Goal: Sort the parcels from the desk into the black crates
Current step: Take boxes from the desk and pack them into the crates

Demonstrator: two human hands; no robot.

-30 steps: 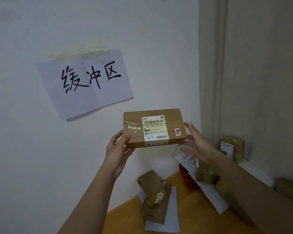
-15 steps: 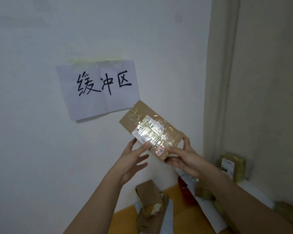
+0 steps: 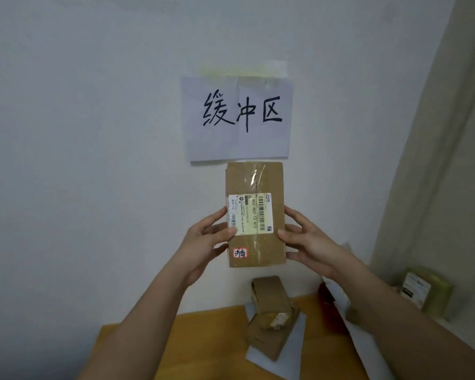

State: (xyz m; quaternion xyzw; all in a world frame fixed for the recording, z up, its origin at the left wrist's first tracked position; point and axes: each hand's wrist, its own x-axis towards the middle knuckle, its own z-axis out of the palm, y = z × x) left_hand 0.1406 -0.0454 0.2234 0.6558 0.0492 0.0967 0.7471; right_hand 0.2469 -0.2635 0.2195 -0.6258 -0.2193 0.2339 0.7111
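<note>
I hold a flat brown cardboard parcel upright in front of the wall, long side vertical. It carries a white shipping label with barcodes and a small red-framed sticker near its lower left corner. My left hand grips its left edge, thumb on the label. My right hand grips its right edge. Below on the wooden desk lie more brown parcels, one leaning on another. No black crate is in view.
A paper sign with handwritten characters is taped to the white wall above the parcel. At the right stand a tape-wrapped box, a red package and white mailers, beside a beige curtain.
The parcel has turned from lying horizontal, through a tilt, to standing upright. Both hands have shifted their hold to its long edges. My view has swung left, so the sign now sits centred.
</note>
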